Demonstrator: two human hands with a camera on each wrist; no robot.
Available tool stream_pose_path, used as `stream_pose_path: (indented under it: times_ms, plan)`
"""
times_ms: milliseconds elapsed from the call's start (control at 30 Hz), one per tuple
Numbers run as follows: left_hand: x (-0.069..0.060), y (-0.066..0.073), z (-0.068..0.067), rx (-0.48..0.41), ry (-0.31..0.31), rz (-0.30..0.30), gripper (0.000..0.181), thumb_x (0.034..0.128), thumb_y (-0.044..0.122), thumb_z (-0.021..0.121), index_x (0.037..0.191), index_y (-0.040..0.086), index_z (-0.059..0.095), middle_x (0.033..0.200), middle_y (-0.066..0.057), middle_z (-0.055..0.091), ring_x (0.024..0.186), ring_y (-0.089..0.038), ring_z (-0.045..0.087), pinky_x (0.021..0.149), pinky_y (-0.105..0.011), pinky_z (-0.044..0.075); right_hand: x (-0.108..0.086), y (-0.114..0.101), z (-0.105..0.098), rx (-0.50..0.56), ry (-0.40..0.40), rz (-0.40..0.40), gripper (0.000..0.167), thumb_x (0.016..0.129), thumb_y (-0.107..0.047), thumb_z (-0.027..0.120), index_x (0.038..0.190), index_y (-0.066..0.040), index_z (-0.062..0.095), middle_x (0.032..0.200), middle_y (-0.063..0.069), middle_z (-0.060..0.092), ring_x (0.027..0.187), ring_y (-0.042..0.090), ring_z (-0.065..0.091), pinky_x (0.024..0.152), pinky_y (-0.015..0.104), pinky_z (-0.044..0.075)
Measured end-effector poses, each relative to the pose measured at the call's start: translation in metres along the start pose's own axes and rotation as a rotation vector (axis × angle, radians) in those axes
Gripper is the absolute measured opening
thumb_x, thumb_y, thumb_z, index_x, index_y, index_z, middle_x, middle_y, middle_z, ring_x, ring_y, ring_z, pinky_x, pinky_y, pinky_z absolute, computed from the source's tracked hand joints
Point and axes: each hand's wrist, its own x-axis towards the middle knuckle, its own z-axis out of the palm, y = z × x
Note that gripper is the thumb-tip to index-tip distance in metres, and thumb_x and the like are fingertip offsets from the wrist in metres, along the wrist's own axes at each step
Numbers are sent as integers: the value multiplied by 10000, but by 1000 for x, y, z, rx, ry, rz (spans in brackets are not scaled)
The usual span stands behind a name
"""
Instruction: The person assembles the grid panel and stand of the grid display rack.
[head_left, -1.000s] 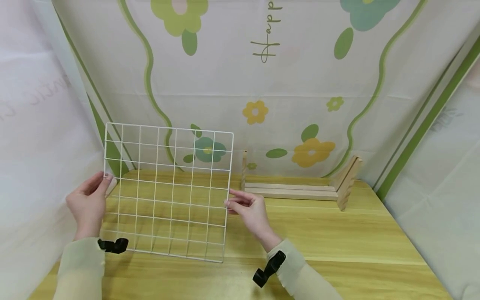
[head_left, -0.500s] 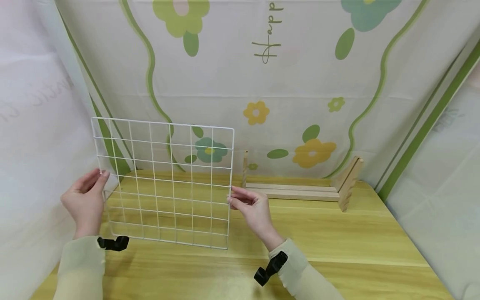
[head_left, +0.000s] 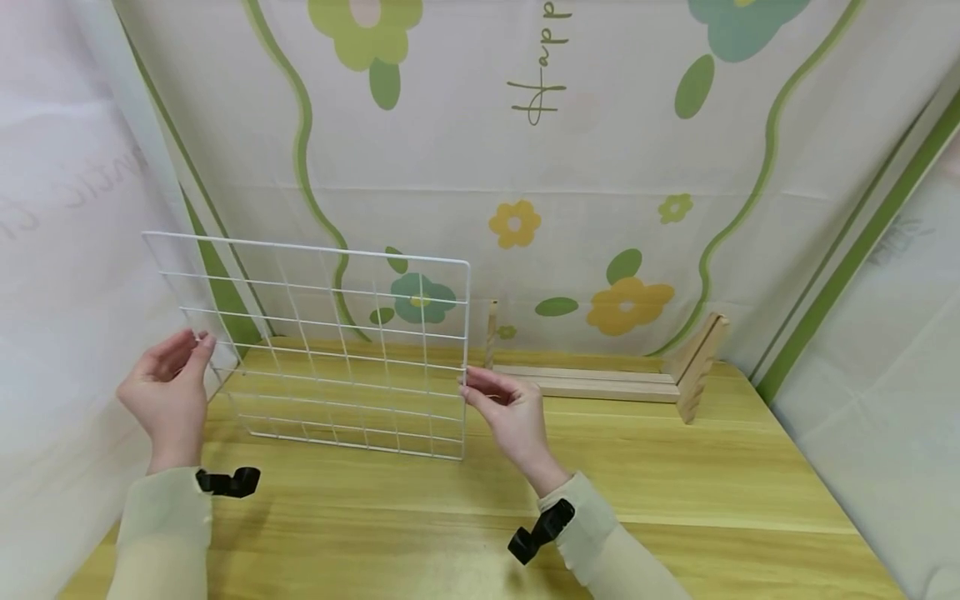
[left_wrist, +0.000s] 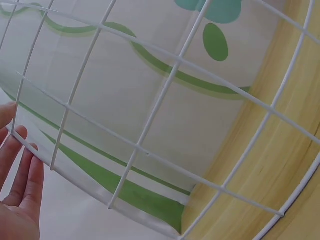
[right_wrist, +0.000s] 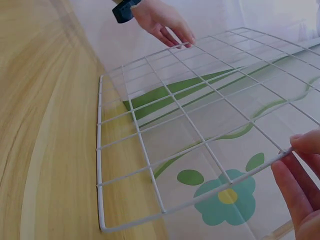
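A white wire grid panel (head_left: pixel 345 353) is held up above the left part of the table, its top edge leaning toward me. My left hand (head_left: pixel 168 392) pinches the panel's left edge between thumb and fingers. At the opposite edge, my right hand (head_left: pixel 513 425) pinches the wire in the same way. The right wrist view shows the panel's mesh (right_wrist: pixel 204 142) stretching between both hands. Whether its bottom edge touches the table cannot be told. To the right of the panel, apart from it, stands a pale wooden rack (head_left: pixel 592 383) with two uprights.
The wood-grain table (head_left: pixel 675 483) is bounded at the back by a white cloth (head_left: pixel 420 150) with printed flowers. More white cloth hangs at the left side (head_left: pixel 60 333) and right side (head_left: pixel 885 333). Black wrist mounts (head_left: pixel 542 531) sit on both cuffs.
The panel has tilted: its top edge has come toward me and its bottom edge has swung away and up in view. My left hand has shifted slightly left; both hands keep their hold.
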Motion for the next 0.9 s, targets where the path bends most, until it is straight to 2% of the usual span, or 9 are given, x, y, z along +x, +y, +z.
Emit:
stream_pose_path:
  times_ms: [133,233,333,500,700,900]
  plan:
    - [1,-1,0,11,-2,20,381,788,95,895,1133,9,757,1002,-1,771,931,-78,710,805,-120,526,3,-1,0,-9,1,14,217,862,-2,813,1074,22,771,981,139,761,848,234,742,737,319,621]
    - [2,-1,0,7,-3,21,390,782,97,900,1132,8,755,999,1,771,936,-82,708,808,-121,527,6,-3,-1,-8,-3,23,194,870,-35,817,1057,2,780,976,115,764,840,289,739,722,331,624]
    - [2,-2,0,-15,-3,17,384,779,75,900,1127,2,755,991,-2,771,939,-89,709,805,-122,528,9,-8,0,-34,2,9,179,881,-93,822,1046,-33,791,943,80,769,794,336,734,617,257,597]
    - [3,-2,1,-24,-13,28,382,784,63,894,1130,-9,751,987,-8,771,943,-103,706,798,-124,526,12,-15,1,-89,12,0,171,885,-175,831,1037,-102,806,903,20,771,711,349,704,469,182,446]
    - [1,-3,-3,-8,-12,21,384,791,80,892,1141,6,750,997,-7,768,931,-110,694,787,-122,514,11,-18,-1,-70,-30,13,163,903,-182,814,1043,-99,801,927,18,772,778,467,697,493,189,472]
    - [-1,-2,-2,-15,-2,38,397,797,87,889,1154,-5,740,1013,-23,765,928,-120,694,796,-133,517,11,-21,-4,-67,-66,14,155,920,-184,795,1046,-95,799,968,23,772,806,490,696,533,228,525]
